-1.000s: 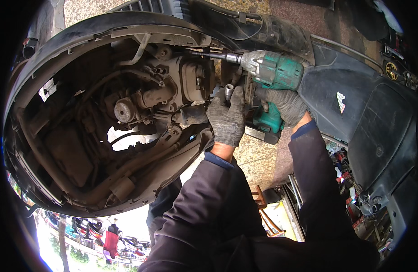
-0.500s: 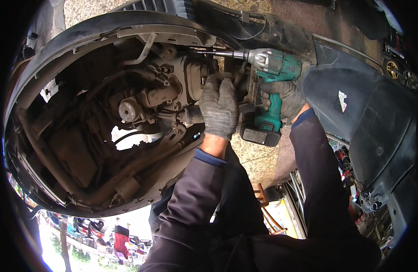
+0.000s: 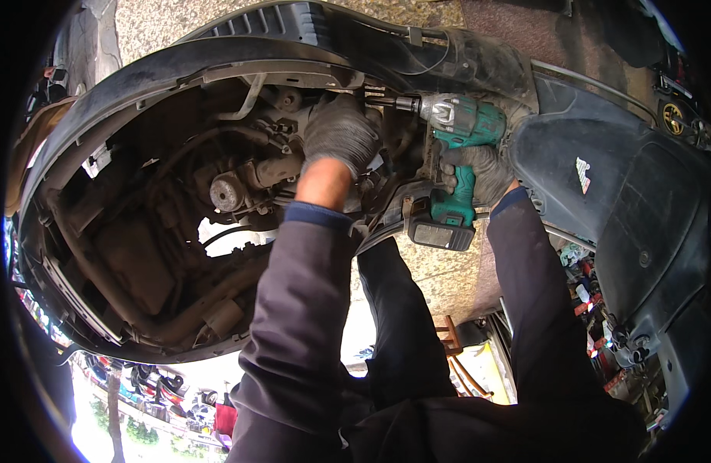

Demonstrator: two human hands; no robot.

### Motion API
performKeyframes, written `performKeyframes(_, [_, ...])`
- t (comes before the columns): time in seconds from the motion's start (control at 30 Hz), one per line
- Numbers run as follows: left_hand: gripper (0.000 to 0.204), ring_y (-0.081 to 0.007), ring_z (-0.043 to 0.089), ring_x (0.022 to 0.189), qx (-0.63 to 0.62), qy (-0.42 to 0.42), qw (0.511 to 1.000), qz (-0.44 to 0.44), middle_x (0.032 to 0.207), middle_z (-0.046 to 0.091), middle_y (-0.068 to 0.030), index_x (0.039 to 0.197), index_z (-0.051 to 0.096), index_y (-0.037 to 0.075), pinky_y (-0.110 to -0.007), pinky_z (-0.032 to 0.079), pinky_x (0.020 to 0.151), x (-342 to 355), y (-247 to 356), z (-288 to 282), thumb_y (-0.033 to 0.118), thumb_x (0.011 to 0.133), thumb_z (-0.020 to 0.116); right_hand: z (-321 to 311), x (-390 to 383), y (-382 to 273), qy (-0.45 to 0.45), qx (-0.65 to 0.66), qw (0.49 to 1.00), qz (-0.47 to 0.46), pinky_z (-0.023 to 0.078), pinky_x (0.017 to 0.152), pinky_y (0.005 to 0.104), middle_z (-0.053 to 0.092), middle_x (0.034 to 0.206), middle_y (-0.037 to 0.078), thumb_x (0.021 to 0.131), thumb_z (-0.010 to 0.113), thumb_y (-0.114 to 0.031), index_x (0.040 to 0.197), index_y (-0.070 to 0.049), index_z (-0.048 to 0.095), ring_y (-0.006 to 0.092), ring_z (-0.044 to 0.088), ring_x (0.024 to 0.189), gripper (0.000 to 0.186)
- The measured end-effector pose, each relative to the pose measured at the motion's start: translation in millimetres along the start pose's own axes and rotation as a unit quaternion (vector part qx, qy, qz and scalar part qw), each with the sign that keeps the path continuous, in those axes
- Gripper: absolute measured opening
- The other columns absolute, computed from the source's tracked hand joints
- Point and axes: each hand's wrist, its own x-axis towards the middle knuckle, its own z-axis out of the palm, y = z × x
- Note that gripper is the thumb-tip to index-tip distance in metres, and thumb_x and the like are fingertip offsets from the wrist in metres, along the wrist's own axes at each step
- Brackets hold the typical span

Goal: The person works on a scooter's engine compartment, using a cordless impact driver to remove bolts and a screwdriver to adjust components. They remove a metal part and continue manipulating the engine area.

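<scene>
Gripping a green power driver (image 3: 467, 127) by its handle in the gloved right hand (image 3: 488, 171), near the right end of the hollow bodywork (image 3: 240, 51), with the long shaft (image 3: 406, 103) aimed left toward the nearby left hand (image 3: 342, 135). Set inside the bodywork there, back uppermost, hiding the fingers; impossible to tell whether closed or holding anything, or where exactly the shaft ends.

two gloved hands (image 3: 342, 133) (image 3: 488, 171), one power tool (image 3: 479, 123)

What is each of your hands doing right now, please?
Left hand: at the engine; fingertips hidden, so what it holds, if anything, cannot be told.
Right hand: closed, holding the green power tool.
</scene>
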Motion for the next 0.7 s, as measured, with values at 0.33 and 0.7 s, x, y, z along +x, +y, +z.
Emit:
performKeyframes(0.33, [0.039, -0.0371, 0.062, 0.107, 0.006, -0.018, 1.000, 0.007, 0.111, 0.065, -0.0237, 0.106, 0.068, 0.002, -0.044, 0.050, 0.092, 8, -7, 6, 0.032, 0.083, 0.057, -15, 8, 4, -0.055, -0.003, 0.998, -0.022, 0.046, 0.051, 0.0297, 0.058, 0.067, 0.004, 0.075, 0.075, -0.015, 0.099, -0.007, 0.061, 0.0160, 0.055, 0.053, 0.029])
performKeyframes(0.7, [0.039, -0.0391, 0.062, 0.104, -0.080, 0.029, 0.996, -0.008, 0.105, 0.066, -0.0233, 0.106, 0.067, 0.003, -0.044, 0.049, 0.090, 13, -25, 22, 0.035, 0.084, 0.060, -22, 12, 11, -0.035, 0.001, 0.999, -0.007, 0.045, 0.049, 0.0292, 0.056, 0.066, 0.004, 0.074, 0.074, -0.012, 0.098, -0.007, 0.061, 0.0164, 0.053, 0.051, 0.027])
